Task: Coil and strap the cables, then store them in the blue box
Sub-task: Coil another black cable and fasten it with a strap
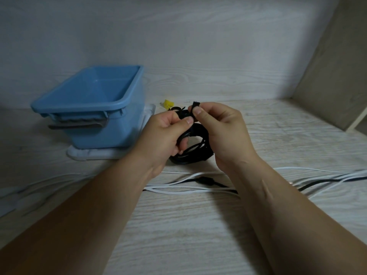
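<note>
We hold one black coil [193, 147] over the bench, right of the one blue box [79, 105]. Left hand [164, 133] fingers clench its loops to keep them gathered; right hand [222, 132] fingers pinch the single strap [195, 105] to cinch it. Loose white cables [188, 188] lie nearer us, and we cannot tell how many.

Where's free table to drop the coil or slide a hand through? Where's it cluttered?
Free: bare table between the forearms, nearer than the white cables; the stretch from the right hand, pinching the strap, to the side panel; the blue box looks empty inside. Crowded: the cable band crossing the table, and around the left hand gripping the black coil.
</note>
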